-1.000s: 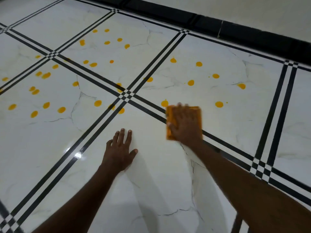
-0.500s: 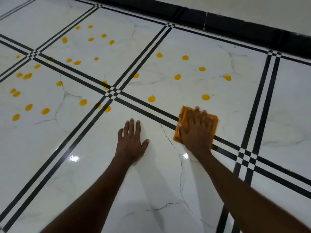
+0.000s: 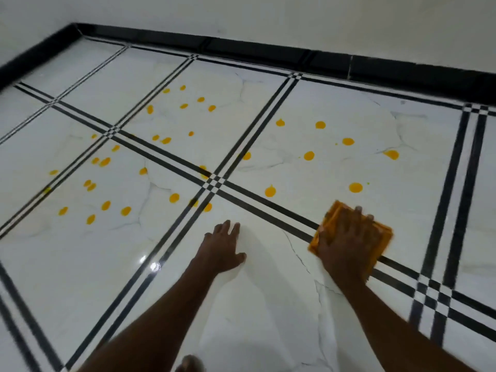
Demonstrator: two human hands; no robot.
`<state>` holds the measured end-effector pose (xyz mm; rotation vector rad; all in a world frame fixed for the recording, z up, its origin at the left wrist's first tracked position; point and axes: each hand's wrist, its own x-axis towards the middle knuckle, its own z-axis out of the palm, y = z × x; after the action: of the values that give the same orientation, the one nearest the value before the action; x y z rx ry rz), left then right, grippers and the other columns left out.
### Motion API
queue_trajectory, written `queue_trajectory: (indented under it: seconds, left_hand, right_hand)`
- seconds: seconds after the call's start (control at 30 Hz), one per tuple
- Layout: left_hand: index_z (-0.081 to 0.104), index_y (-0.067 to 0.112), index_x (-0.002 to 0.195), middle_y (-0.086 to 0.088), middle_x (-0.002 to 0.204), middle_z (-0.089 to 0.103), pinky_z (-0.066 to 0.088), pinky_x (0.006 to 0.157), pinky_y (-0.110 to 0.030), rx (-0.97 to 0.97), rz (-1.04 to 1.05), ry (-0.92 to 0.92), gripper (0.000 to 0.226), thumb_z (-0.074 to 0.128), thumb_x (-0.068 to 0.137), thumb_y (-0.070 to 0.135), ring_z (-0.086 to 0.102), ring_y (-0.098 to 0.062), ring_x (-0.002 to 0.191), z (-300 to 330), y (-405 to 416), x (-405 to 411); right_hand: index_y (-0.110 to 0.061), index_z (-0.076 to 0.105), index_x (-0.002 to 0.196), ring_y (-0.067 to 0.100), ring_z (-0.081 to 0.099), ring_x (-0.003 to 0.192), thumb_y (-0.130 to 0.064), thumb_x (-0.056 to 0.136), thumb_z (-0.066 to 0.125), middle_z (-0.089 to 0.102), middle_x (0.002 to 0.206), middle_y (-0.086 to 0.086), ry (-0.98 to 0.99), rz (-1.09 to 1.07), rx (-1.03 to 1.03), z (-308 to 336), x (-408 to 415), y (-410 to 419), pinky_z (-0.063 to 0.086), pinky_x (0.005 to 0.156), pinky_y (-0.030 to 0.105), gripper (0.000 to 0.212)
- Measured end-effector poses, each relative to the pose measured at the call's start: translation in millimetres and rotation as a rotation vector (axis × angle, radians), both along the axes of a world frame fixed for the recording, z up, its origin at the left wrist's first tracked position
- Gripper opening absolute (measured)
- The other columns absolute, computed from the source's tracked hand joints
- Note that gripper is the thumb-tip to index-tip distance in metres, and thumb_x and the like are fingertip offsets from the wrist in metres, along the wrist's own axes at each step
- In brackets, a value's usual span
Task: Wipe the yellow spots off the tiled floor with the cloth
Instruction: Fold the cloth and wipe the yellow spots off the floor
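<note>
An orange folded cloth (image 3: pixel 382 234) lies flat on the white tiled floor (image 3: pixel 268 304), across a black stripe. My right hand (image 3: pixel 347 242) presses down on it with straight, spread fingers. My left hand (image 3: pixel 224 248) rests flat on the bare tile to the left of the cloth, fingers straight. Several yellow spots dot the tiles beyond both hands. The nearest are one spot (image 3: pixel 355 187) just past the cloth and another (image 3: pixel 270 191) further left. More spots (image 3: pixel 106 205) are scattered over the left tiles.
A black skirting (image 3: pixel 295 55) runs along the white wall at the far edge and turns a corner at the top left. Black-and-white stripes (image 3: pixel 214 181) cross between the tiles. A cracked-looking vein pattern marks the tile near my arms.
My right hand has slid the cloth to the right along the black stripe, away from my left hand. My head has lifted, so more wall and the corner show.
</note>
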<state>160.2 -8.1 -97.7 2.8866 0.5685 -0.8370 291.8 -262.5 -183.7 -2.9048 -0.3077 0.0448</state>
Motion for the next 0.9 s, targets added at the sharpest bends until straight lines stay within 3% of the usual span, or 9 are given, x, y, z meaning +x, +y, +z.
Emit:
queue_trajectory:
  seconds: [0.07,0.17,0.23,0.33,0.43,0.53,0.67,0.8,0.9]
  left_hand:
    - [-0.003,0.015,0.159,-0.015,0.167,-0.007,0.017,0.122,-0.048,-0.006,0.007,-0.037,0.098,0.052,0.092,0.060,0.001,-0.031,0.154,-15,7,3]
    - [-0.006,0.013,0.159,-0.015,0.166,-0.013,0.008,0.124,-0.045,-0.041,0.020,-0.169,0.098,0.046,0.093,0.063,-0.008,-0.031,0.154,-38,10,-2]
    - [-0.006,0.015,0.159,-0.012,0.166,-0.015,0.003,0.123,-0.043,-0.064,0.016,-0.266,0.098,0.042,0.092,0.066,-0.011,-0.029,0.154,-51,10,-4]
    - [-0.009,0.016,0.159,-0.010,0.165,-0.018,0.001,0.124,-0.043,-0.112,0.040,-0.268,0.102,0.049,0.091,0.064,-0.014,-0.028,0.153,-55,18,-6]
    - [0.000,0.011,0.159,-0.013,0.167,-0.006,0.017,0.124,-0.045,-0.158,-0.004,-0.143,0.106,0.069,0.086,0.045,0.000,-0.032,0.154,-31,28,10]
    - [0.023,0.009,0.153,-0.015,0.159,0.021,0.038,0.111,-0.043,-0.141,-0.091,-0.103,0.084,0.069,0.087,0.035,0.030,-0.031,0.142,-10,43,32]
    - [0.020,0.011,0.156,-0.014,0.162,0.019,0.032,0.115,-0.042,-0.117,-0.084,-0.224,0.082,0.058,0.092,0.046,0.021,-0.029,0.147,-18,43,53]
    - [0.036,0.016,0.149,-0.009,0.155,0.035,0.030,0.116,-0.043,-0.056,-0.012,-0.430,0.067,0.051,0.093,0.048,0.032,-0.026,0.143,-49,36,58]
    - [0.043,0.014,0.147,-0.012,0.151,0.044,0.034,0.114,-0.047,-0.001,-0.017,-0.505,0.065,0.055,0.090,0.043,0.039,-0.028,0.141,-67,34,48]
  right_hand:
    - [-0.013,0.025,0.162,0.048,0.016,0.154,-0.055,0.092,0.040,0.021,0.168,0.021,-0.020,0.142,0.004,0,-14,39,0.013,0.122,0.066,0.082]
    - [-0.020,0.024,0.163,0.043,0.017,0.156,-0.059,0.093,0.035,0.019,0.170,0.014,-0.068,0.627,-0.047,-9,-5,107,0.013,0.123,0.065,0.081]
    - [-0.024,0.025,0.162,0.039,0.022,0.155,-0.062,0.094,0.031,0.022,0.170,0.011,-0.065,0.748,-0.098,-3,32,131,0.016,0.123,0.064,0.079]
    - [-0.024,0.035,0.156,0.041,0.036,0.145,-0.058,0.094,0.036,0.039,0.160,0.017,-0.082,0.512,-0.129,-4,89,130,0.027,0.117,0.063,0.071]
    - [-0.013,0.036,0.158,0.047,0.035,0.147,-0.058,0.094,0.032,0.033,0.164,0.021,-0.010,0.338,-0.216,4,81,96,0.021,0.116,0.064,0.079]
    - [-0.010,0.034,0.158,0.051,0.041,0.143,-0.063,0.088,0.037,0.033,0.163,0.024,0.011,0.580,-0.283,11,52,88,0.028,0.111,0.067,0.088]
    - [-0.018,0.029,0.161,0.045,0.034,0.149,-0.064,0.090,0.040,0.023,0.168,0.016,-0.063,0.838,-0.268,1,87,106,0.026,0.115,0.066,0.085]
    - [-0.018,0.036,0.159,0.045,0.038,0.146,-0.049,0.100,0.026,0.035,0.164,0.016,-0.146,0.380,-0.193,-13,174,110,0.031,0.114,0.060,0.067]
    - [-0.017,0.033,0.159,0.046,0.036,0.145,-0.047,0.097,0.029,0.033,0.164,0.019,-0.140,0.217,-0.138,-5,145,119,0.022,0.119,0.065,0.069]
